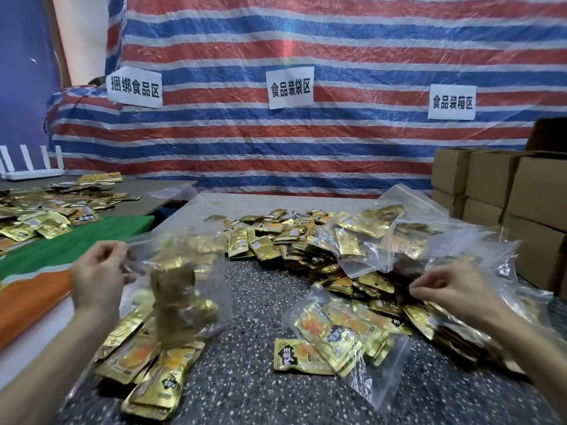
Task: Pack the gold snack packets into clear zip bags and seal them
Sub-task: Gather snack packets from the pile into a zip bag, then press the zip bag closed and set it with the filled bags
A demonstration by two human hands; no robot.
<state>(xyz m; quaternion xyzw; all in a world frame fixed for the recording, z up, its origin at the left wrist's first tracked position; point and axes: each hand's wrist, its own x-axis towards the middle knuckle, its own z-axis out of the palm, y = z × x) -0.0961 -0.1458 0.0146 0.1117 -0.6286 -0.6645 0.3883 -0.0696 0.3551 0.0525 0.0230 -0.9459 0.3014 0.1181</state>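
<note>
Gold snack packets (291, 237) lie heaped across the middle and right of the speckled surface (251, 302), with more lying loose at lower left. The left hand (98, 271), left of centre, pinches the top corner of a clear zip bag (190, 265). The bag hangs blurred above those lower-left packets and already shows gold inside. The right hand (451, 289), at the right, has its fingers curled at the edge of the heap. I cannot tell whether it grips a packet, a fold of plastic or nothing. A filled bag (337, 335) lies flat at lower centre, and more filled bags (368, 237) rest on the heap at upper right.

The step looks like topping up or closing the held bag. It would go best with the mouth held taut from both corners and the packets settled flat below the zip line, so that no foil corner sits in the track. The seal can then be pressed from one end to the other.

The bare speckled patch between the two hands is the best open room for laying the bag down. The surface's left edge runs close beside the left forearm, next to the green and orange cloth (61, 262). Cardboard boxes (521, 194) wall in the right side, and the slick bags on the heap may slide if nudged.
</note>
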